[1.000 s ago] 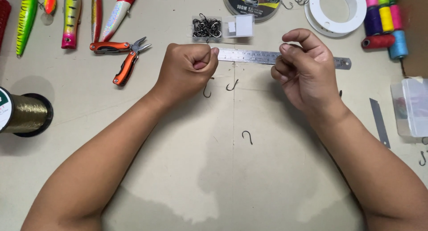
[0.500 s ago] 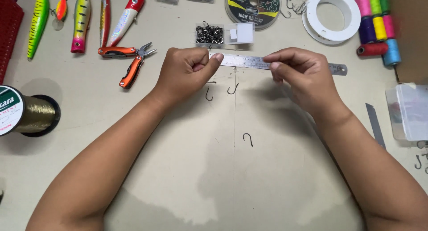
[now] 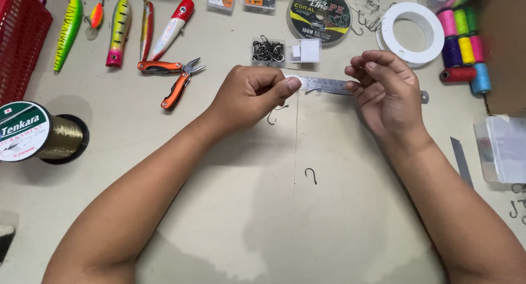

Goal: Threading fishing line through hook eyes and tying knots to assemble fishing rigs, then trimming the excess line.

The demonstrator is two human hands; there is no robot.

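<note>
**Two hands at a steel ruler on a tackle-strewn table**

A pale tabletop [image 3: 164, 218] is spread with fishing gear. The left hand [image 3: 249, 95] is curled into a loose fist, thumb pressed against the forefinger; it seems to pinch something very fine, too thin to make out. The right hand [image 3: 383, 89] hovers with its fingers bent and fingertips drawn together, also apparently pinching, though what it holds cannot be told. Between the two hands lies a steel ruler [image 3: 326, 85], flat on the table, its ends hidden under the hands. A small hook [image 3: 272, 117] lies just below the left hand, and another hook [image 3: 311, 175] sits well apart, nearer the person. Beyond the ruler stands a small clear box of hooks [image 3: 268, 51]. To the left lie orange-handled pliers [image 3: 174, 78], a row of painted lures [image 3: 119, 29] and a spool of golden line [image 3: 41, 133]; to the right, coloured thread spools [image 3: 466, 45] and a white ring [image 3: 412, 32]
</note>
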